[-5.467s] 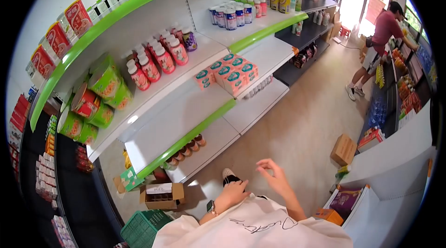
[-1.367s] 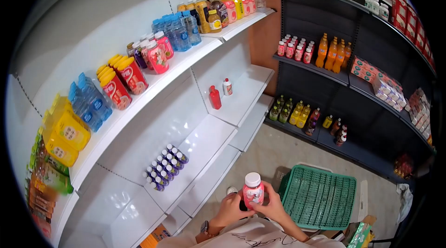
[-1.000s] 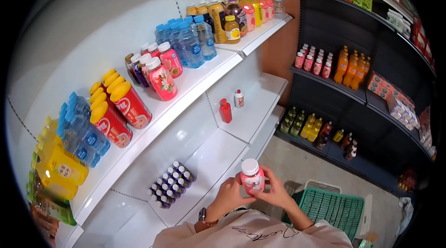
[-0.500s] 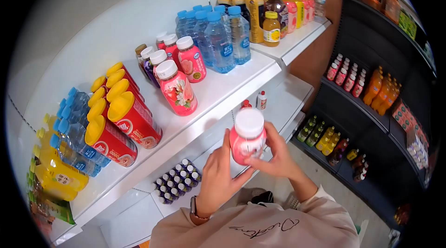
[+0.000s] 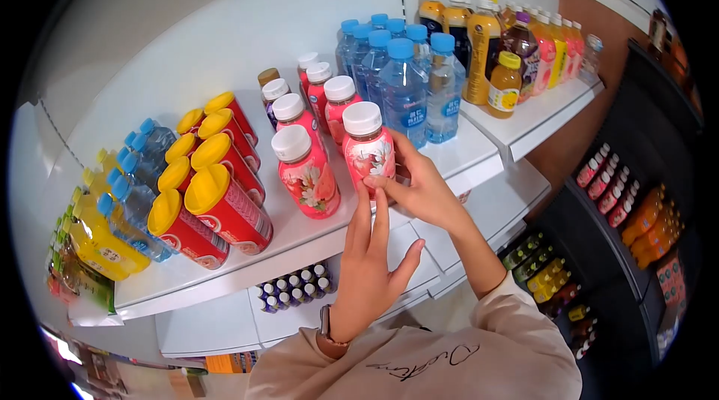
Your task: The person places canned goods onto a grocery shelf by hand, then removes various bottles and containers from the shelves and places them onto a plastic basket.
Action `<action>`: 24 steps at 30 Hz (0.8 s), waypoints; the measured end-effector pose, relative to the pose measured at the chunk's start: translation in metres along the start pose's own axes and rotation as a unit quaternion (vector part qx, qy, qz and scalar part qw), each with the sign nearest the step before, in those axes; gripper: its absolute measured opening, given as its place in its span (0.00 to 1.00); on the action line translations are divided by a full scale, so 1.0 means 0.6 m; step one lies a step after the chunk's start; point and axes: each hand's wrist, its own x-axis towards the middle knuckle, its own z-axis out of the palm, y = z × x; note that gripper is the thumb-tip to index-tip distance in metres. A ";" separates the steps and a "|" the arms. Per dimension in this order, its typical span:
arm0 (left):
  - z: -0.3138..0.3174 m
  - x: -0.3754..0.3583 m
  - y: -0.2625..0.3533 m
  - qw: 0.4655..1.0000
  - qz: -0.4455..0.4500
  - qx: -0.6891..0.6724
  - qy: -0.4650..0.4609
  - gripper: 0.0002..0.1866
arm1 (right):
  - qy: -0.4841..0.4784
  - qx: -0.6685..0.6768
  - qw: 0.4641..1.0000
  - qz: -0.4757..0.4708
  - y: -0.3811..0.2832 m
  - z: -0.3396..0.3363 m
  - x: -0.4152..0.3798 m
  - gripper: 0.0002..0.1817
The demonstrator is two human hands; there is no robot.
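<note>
A pink bottle with a white cap [image 5: 368,147] stands upright at the front edge of the white shelf [image 5: 299,244]. My right hand [image 5: 419,184] is wrapped round its right side, with the thumb across the label. Just below the bottle, my left hand [image 5: 374,265] has its fingers stretched up, the fingertips at the bottle's lower part. To the left stands another pink bottle [image 5: 311,184], a small gap away. More pink bottles [image 5: 341,104] are behind these two.
Red cans with yellow lids [image 5: 232,209] and yellow bottles [image 5: 105,246] stand at the left. Blue-capped water bottles [image 5: 404,93] are behind on the right, beside a small yellow-capped bottle [image 5: 504,87]. Purple bottles [image 5: 296,288] stand on a lower shelf. Dark shelving [image 5: 622,250] is at far right.
The held bottle has moved up from in front of the shelf to its front edge. My left hand has loosened from around it and straightened its fingers. The view has shifted.
</note>
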 end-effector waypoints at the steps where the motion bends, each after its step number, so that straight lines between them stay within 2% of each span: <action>1: 0.006 0.004 -0.003 1.000 -0.004 0.004 0.004 0.42 | -0.003 0.000 1.000 -0.005 0.006 -0.002 0.006 0.39; 10: 0.033 0.015 -0.009 0.998 -0.020 0.034 0.042 0.42 | -0.001 -0.036 0.999 -0.015 0.013 -0.008 0.017 0.40; 13: 0.037 0.005 -0.009 0.997 -0.017 -0.010 0.068 0.41 | 0.117 -0.166 0.968 -0.150 0.019 0.001 -0.001 0.37; 14: 0.036 -0.002 -0.009 0.997 -0.013 -0.032 0.076 0.40 | 0.136 -0.158 0.961 -0.181 0.025 0.002 -0.018 0.34; 16: 0.032 -0.024 -0.012 0.993 0.022 -0.107 0.052 0.34 | 0.183 -0.147 0.941 -0.242 0.042 -0.002 -0.066 0.28; 18: 0.036 -0.033 -0.016 0.982 0.040 -0.185 0.020 0.28 | 0.209 -0.093 0.939 -0.257 0.063 0.002 -0.118 0.20; 21: 0.047 -0.037 -0.018 0.963 0.027 -0.263 -0.041 0.19 | 0.210 -0.110 0.944 -0.228 0.067 -0.002 -0.187 0.17; 24: 0.063 -0.048 -0.037 0.947 0.078 -0.290 -0.118 0.19 | 0.249 -0.164 0.941 -0.158 0.049 0.014 -0.245 0.16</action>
